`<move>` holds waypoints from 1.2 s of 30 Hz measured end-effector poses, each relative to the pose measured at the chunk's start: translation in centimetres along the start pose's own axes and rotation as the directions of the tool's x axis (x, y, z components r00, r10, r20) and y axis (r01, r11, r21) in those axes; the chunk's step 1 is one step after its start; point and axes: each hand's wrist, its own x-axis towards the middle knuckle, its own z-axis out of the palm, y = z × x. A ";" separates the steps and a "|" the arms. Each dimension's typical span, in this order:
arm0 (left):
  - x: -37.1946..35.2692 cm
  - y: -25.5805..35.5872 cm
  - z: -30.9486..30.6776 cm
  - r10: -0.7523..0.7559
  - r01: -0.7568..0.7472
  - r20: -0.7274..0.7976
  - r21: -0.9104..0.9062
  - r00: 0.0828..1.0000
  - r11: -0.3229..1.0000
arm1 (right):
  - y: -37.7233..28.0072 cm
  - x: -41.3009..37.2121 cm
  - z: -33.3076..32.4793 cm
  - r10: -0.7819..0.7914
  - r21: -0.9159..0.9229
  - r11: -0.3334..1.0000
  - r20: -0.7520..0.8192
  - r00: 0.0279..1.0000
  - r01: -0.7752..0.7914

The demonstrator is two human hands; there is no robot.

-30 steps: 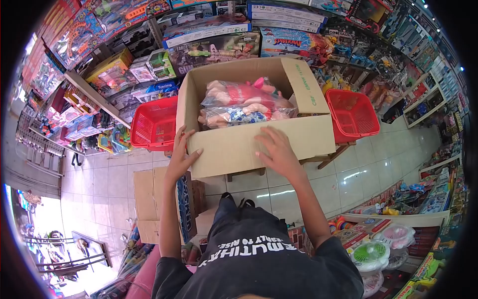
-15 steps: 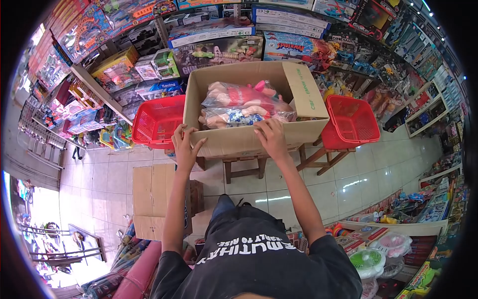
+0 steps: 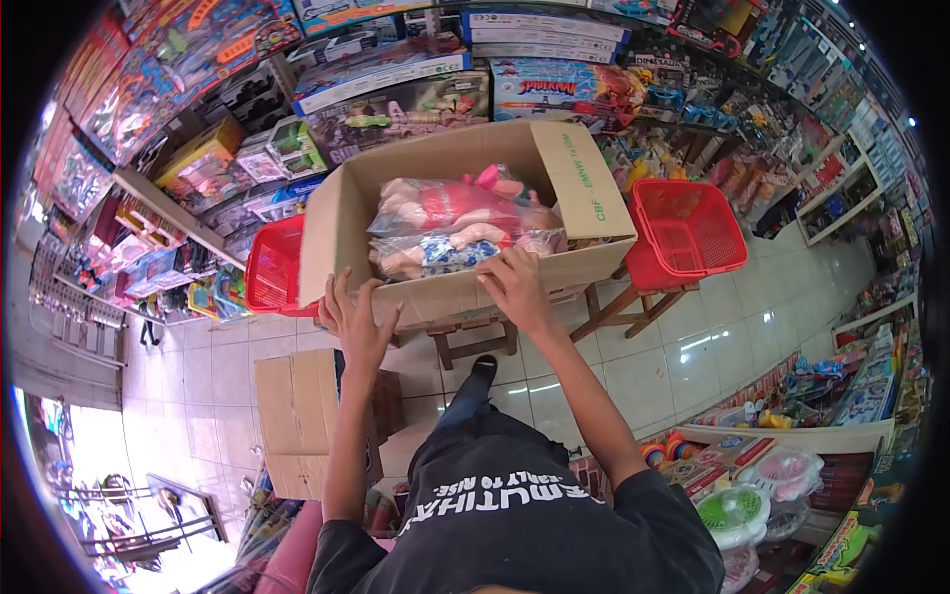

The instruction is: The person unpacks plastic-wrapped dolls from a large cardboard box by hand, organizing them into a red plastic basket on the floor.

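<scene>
An open cardboard box (image 3: 445, 297) sits on wooden stools in front of me. Dolls in clear plastic bags (image 3: 455, 223) lie inside it, one in pink and one in blue-and-white print. At the near left corner, my left hand (image 3: 358, 322) rests against the box with its fingers and thumb spread. My right hand (image 3: 517, 289) has its fingers hooked over the near rim, right of the middle. Whatever its fingertips touch inside the wall is hidden.
Red plastic baskets flank the box, one at left (image 3: 272, 267) and one at right (image 3: 686, 233) on a wooden stool (image 3: 633, 317). A second cardboard box (image 3: 297, 421) stands on the floor at left. Shelves of boxed toys (image 3: 396, 114) rise behind. Green-topped items (image 3: 732, 510) lie at lower right.
The box has shifted left and turned slightly, with both hands still at its near side. My view has also shifted, and a foot now shows stepping forward below the box.
</scene>
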 end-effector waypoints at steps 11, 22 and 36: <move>9.5 11.2 4.5 0.356 -0.313 0.062 -0.353 0.932 0.881 | 1.6 0.6 -2.6 -0.001 0.105 0.994 0.050 0.999 -0.005; 16.1 16.9 11.3 0.617 -0.289 0.301 -0.681 0.727 0.673 | 8.8 2.6 -11.1 0.359 -0.347 0.856 -0.133 0.924 -0.383; 17.2 27.0 12.0 0.637 -0.071 0.258 -0.894 0.726 0.443 | 13.8 1.1 -17.4 0.503 0.480 0.710 0.166 0.848 -0.515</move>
